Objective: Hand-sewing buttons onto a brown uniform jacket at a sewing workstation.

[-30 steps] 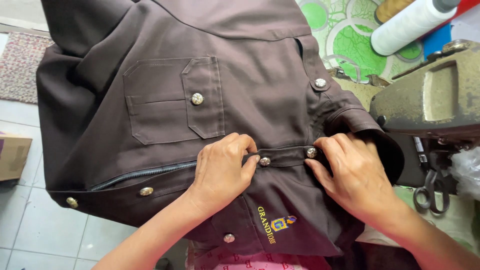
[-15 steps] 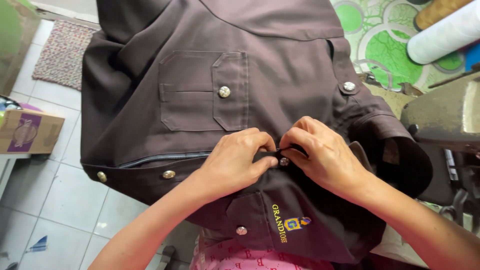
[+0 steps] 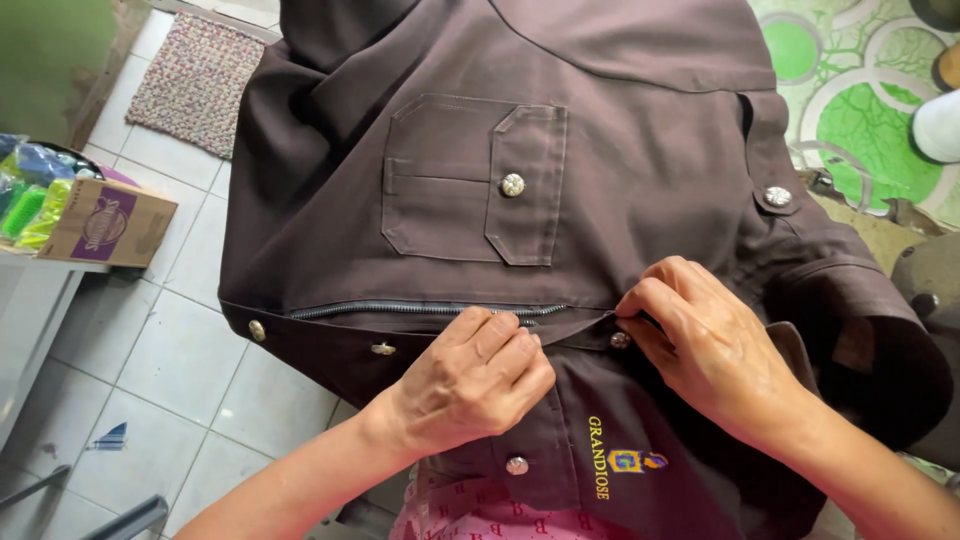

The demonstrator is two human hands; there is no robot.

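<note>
A dark brown jacket lies spread in front of me, with a chest pocket, silver snap buttons and a yellow embroidered emblem on the lower panel. My left hand pinches the front placket just below the grey zipper. My right hand grips the same placket edge to the right, fingertips beside a snap button. The hands are a short way apart along the seam.
A cardboard box and green and blue packets sit at the left above a tiled floor. A woven mat lies at the top left. A green patterned cloth covers the surface at right. Pink fabric shows below the jacket.
The view has shifted so the jacket sits more to the right. My hands, close together half a second ago, have drawn apart along the placket, the right one moving to the right.
</note>
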